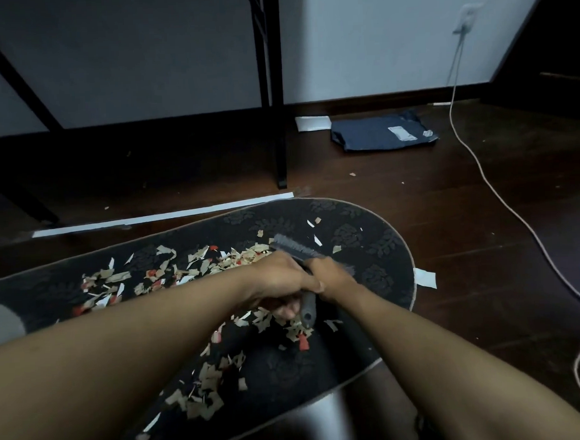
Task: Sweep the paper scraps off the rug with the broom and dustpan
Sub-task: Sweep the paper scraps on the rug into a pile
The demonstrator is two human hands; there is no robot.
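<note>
Grey plastic hand broom [302, 257], short and stubby, angled over the middle of the rug [376, 246], bristle head pointing far-left, round handle end pointing near. Bristles look blurry, sitting right at the edge of the scrap pile. Left hand [281, 280] curled round the handle, fingers tucked under it. Right hand [334, 274] pressed up against the broom just right of the left one, seems wrapped on it too, fingers mostly hidden so can't tell for sure. Dark oval rug with a leafy pattern and pale trim, on dark wood floor. Paper scraps [171, 275], tan, white and a few red, spread across the left and near parts of the rug, thickest under the hands. Can't make out a dustpan. Blue folded bag [381, 132] and white cable [500, 197] far right on the floor.
</note>
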